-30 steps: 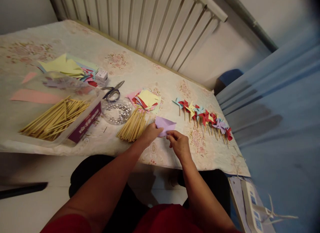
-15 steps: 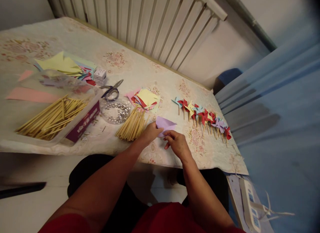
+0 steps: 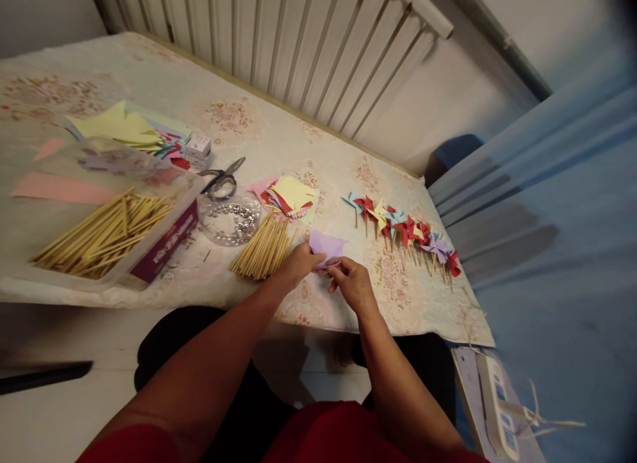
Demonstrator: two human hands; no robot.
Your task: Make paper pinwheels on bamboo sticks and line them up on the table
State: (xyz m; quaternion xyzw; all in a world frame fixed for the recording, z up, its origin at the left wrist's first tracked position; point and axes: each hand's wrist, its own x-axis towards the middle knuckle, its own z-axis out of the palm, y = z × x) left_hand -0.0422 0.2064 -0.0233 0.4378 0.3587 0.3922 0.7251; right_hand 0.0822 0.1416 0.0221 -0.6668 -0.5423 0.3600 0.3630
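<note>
A small sheet of purple paper (image 3: 327, 246) is held over the front part of the table, between my two hands. My left hand (image 3: 300, 264) pinches its left edge with thumb and fingers. At the lower right edge of the paper, the thumb and fingers of my right hand (image 3: 351, 280) are closed on it. A bundle of thin wooden sticks (image 3: 261, 251) lies just left of my left hand. Behind the sticks is a stack of coloured paper squares (image 3: 293, 194), yellow on top. Finished paper pinwheels (image 3: 405, 229) on sticks lie in a row to the right.
A round clear dish (image 3: 229, 222) holds shiny metal pins or beads. Scissors (image 3: 223, 179) lie behind it. A plastic box (image 3: 169, 241) of sticks stands left, with coloured paper sheets (image 3: 119, 128) and small boxes (image 3: 198, 148) behind. A power strip (image 3: 497, 406) is at lower right.
The right side of the purple paper has shifted or curled inward, and its right corner now reaches less far. My right hand has moved slightly; my left hand stays nearly in place.
</note>
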